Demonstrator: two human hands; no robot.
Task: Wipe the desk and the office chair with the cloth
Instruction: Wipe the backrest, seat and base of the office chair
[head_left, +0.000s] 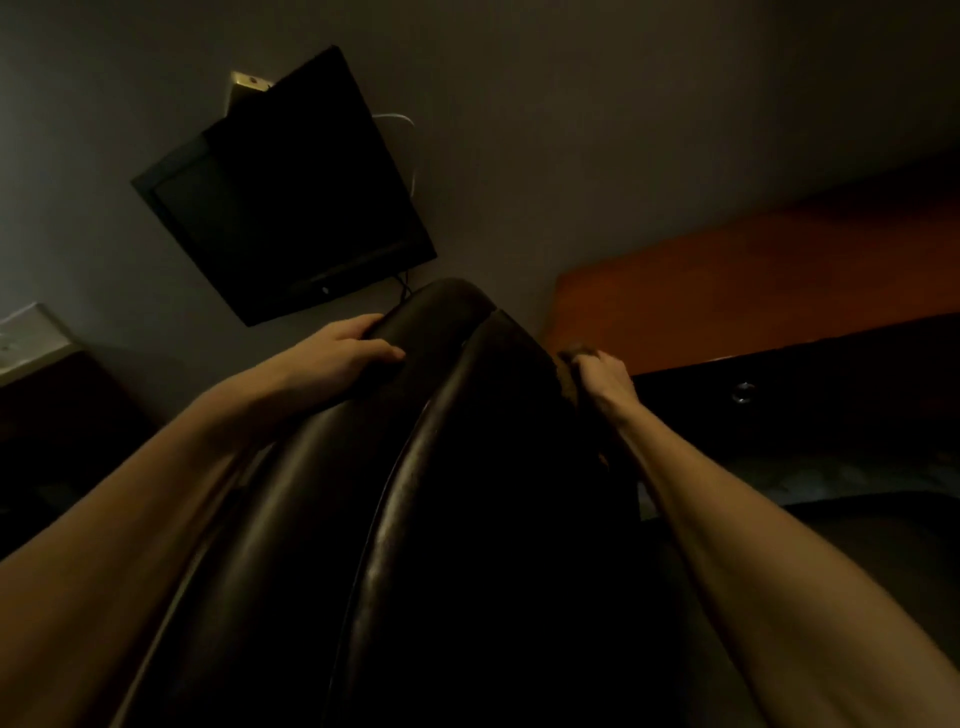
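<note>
The room is dim. A dark leather office chair (447, 493) fills the middle of the view, its backrest top pointing away from me. My left hand (348, 353) grips the upper left edge of the backrest, fingers curled over it. On the chair's upper right side my right hand (605, 376) clutches a dark cloth (571, 358) and holds it against the backrest; most of the cloth is hidden by the hand and the chair. The reddish-brown wooden desk (753, 291) lies to the right, beyond the chair.
A black flat screen (291, 208) hangs on the grey wall behind the chair, with cables beside it. A dark drawer front with a round knob (744, 392) sits under the desk top. A dark cabinet with a pale top (36, 353) stands at the left.
</note>
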